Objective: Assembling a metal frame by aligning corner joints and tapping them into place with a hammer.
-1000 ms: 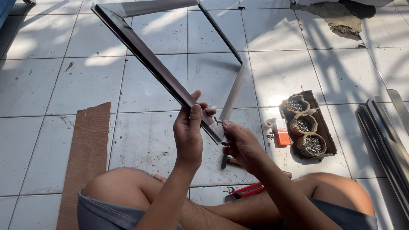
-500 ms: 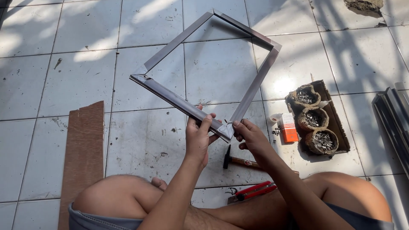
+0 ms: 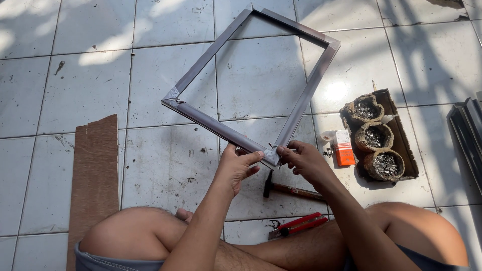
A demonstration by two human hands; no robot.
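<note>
Head view: left hand [image 3: 235, 168] and right hand [image 3: 303, 159] are both closed on the near corner of the metal frame [image 3: 201, 118], held tilted above the tiled floor [image 3: 60, 90], over a hammer [image 3: 291, 189].

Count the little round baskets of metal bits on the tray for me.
3, in a row on the brown tray right of the right hand: far basket, middle basket, near basket. None seems hidden.

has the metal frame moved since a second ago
Yes. The metal frame has tipped down from near upright to lie flatter over the floor tiles, near corner held in both hands.
</note>
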